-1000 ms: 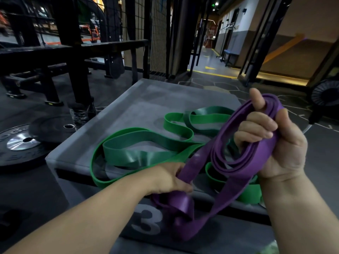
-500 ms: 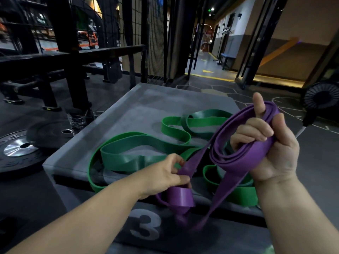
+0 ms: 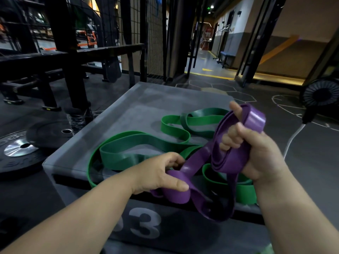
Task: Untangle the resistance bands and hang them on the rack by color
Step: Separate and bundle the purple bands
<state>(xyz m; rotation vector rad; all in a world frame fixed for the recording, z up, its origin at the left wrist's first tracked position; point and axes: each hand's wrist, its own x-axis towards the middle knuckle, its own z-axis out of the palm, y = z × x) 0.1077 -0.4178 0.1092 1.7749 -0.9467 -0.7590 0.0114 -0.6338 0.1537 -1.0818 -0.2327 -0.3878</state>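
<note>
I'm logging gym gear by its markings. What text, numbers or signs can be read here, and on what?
"3": large pale numeral on the grey box front; a character before it is half hidden by the left forearm.
Weight plate: raised letters, cut off and too dim to read.
Green ceiling sign: too small to read.
Purple band, green bands: no print visible.

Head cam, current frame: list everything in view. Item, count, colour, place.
purple band: one, purple, coils held above box's near edge, one loop hanging over its front
green bands: count unclear, green, tangled on box top
box: one, grey, centre, "3" on front
weight plates: two, black, floor left of box
metal frame: one, black, back left
fan: one, black, floor far right
cable: one, white, floor right
bench: one, blue, corridor behind
left hand: grips purple band's lower part
right hand: grips purple band's coils
</note>
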